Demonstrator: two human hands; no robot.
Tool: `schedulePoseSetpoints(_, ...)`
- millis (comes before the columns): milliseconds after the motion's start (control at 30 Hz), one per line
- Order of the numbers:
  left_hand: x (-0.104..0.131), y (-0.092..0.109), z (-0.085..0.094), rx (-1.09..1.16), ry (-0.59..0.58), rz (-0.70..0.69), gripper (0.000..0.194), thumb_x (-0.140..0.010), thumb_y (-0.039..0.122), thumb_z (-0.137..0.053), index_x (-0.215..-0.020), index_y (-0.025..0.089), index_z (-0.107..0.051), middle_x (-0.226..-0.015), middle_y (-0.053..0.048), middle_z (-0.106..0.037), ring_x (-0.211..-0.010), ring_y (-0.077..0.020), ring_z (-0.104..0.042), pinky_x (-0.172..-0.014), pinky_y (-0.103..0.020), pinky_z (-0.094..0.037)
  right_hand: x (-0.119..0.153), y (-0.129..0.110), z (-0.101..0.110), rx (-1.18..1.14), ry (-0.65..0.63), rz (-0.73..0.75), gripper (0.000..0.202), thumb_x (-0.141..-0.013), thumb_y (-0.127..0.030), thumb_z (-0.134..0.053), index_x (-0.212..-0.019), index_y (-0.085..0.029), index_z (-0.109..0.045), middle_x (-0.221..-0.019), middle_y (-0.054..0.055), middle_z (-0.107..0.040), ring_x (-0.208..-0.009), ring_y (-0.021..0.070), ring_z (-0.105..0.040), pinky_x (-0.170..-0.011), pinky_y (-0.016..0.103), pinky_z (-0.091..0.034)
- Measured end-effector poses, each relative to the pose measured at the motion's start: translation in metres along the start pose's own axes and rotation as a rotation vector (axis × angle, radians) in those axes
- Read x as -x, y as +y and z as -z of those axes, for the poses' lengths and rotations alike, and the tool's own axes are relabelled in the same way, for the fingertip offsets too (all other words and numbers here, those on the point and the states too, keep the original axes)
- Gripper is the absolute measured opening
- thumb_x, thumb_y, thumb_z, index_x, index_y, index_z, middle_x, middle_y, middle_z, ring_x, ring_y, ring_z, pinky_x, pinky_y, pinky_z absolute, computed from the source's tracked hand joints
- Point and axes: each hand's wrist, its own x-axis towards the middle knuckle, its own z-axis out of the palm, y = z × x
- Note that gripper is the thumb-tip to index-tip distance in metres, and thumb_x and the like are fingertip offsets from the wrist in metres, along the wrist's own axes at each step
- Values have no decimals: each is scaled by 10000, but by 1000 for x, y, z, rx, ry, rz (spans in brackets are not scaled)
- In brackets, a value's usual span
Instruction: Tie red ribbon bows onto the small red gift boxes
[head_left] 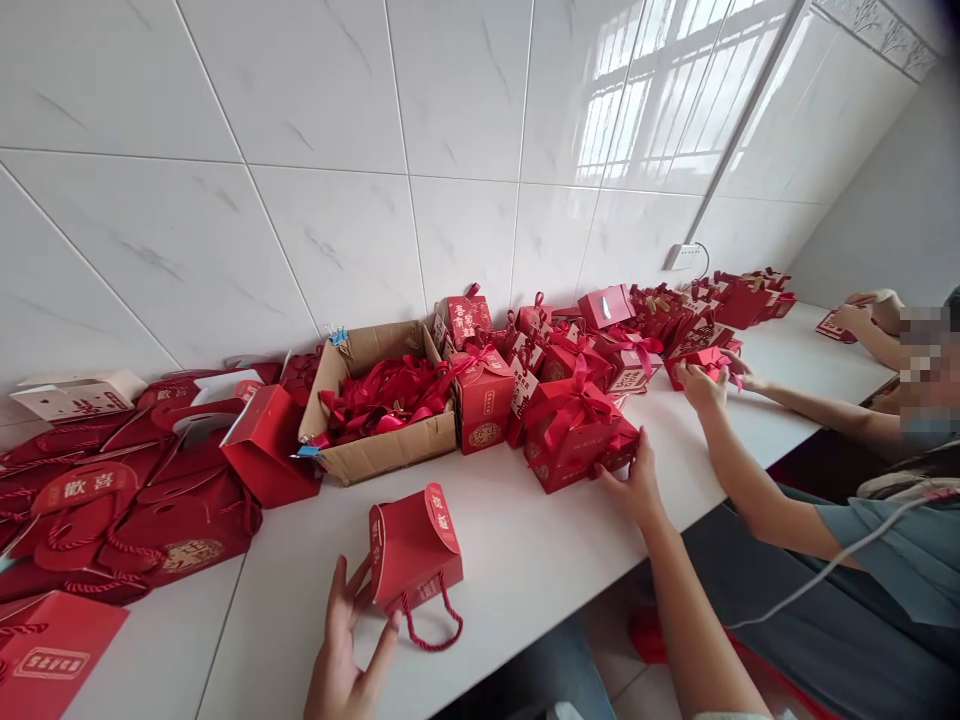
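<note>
A red gift box [416, 550] with a twisted cord handle stands on the white table in front of me. My left hand [349, 640] is at its left side, fingers spread and the thumb near the lower front edge; I cannot tell how firmly they touch. Farther right, my right hand [634, 480] has its thumb and fingers around a small red box [619, 446]. That one sits against a larger red gift box [566, 440] tied with a ribbon bow. A cardboard carton [397, 452] full of loose red ribbons [386, 395] lies behind.
Folded red boxes with cord handles [187, 520] pile up on the left. Many ribboned boxes [697, 310] line the wall to the right. A co-worker's hands [709, 385] hold a red box there, and another person's hands [862, 315] are farther off.
</note>
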Motion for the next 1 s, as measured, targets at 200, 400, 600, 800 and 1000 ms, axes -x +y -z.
schedulePoseSetpoints(200, 1, 4, 0, 26, -29, -9, 877, -822, 508, -591, -1498, 318, -65, -1382, -149, -474, -1259, -316, -483, -1061, -535, -360, 13, 2, 2, 46, -130, -41, 1195, -714, -557, -668, -1490, -135, 138, -1537, 223, -19, -1435, 370, -38, -1121, 573, -161)
schedulePoseSetpoints(400, 4, 12, 0, 6, -36, 4, 821, -852, 484, -558, -1495, 308, -79, -1420, -148, -434, -1292, -308, -452, -1083, -536, -330, 49, -42, 18, -108, 231, -59, 954, -770, -502, -639, -1494, -203, -94, -1532, 173, -62, -1439, 352, -89, -1111, 606, -191)
schedulePoseSetpoints(600, 11, 20, 1, 34, 6, -79, 676, -879, 387, -559, -1458, 273, -229, -1420, -134, -447, -1273, -270, -484, -1044, -434, -424, 97, -118, -7, -510, 9, 87, 369, -892, -307, -511, -1250, -217, -505, -1293, 146, -469, -1266, 305, -451, -1013, 552, -412)
schedulePoseSetpoints(800, 13, 35, -1, -132, 125, -329, 477, -885, 274, -554, -1351, 284, -455, -1376, -89, -483, -1264, -271, -486, -1035, -425, -442, 139, -173, -44, -552, -591, 163, 542, -909, -276, -516, -1423, -279, -343, -1519, 121, -298, -1404, 293, -299, -1094, 499, -356)
schedulePoseSetpoints(1000, -11, 62, 19, -336, -18, -433, 333, -885, 295, -544, -1212, 274, -604, -1334, -88, -518, -1240, -265, -505, -999, -406, -468, 147, -181, -57, -464, -753, 188, 742, -896, -304, -552, -1506, -267, -132, -1577, 111, -169, -1451, 276, -169, -1146, 481, -268)
